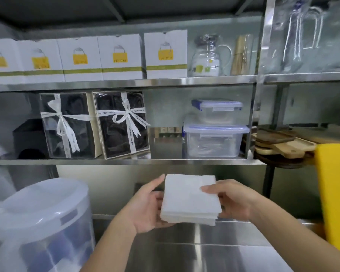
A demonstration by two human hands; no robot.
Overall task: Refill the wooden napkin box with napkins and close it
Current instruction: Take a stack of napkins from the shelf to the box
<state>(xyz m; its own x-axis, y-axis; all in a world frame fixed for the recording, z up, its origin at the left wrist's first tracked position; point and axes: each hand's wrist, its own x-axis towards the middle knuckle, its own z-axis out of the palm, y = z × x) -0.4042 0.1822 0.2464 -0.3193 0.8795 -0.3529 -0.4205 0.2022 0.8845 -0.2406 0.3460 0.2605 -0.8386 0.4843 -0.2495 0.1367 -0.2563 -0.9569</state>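
A thick stack of white square napkins (188, 199) is held flat in the air above the steel counter, in front of the shelves. My left hand (145, 209) cups its left edge from below, thumb up along the side. My right hand (234, 199) grips the right edge, thumb lying on top of the stack. The wooden napkin box is not in view.
A large translucent lidded container (39, 222) stands on the steel counter (194, 250) at the left. A yellow board (336, 193) hangs at the right. The shelf above holds ribboned gift boxes (122, 124), clear lidded tubs (214, 140), wooden boards (283, 144) and white cartons (122, 57).
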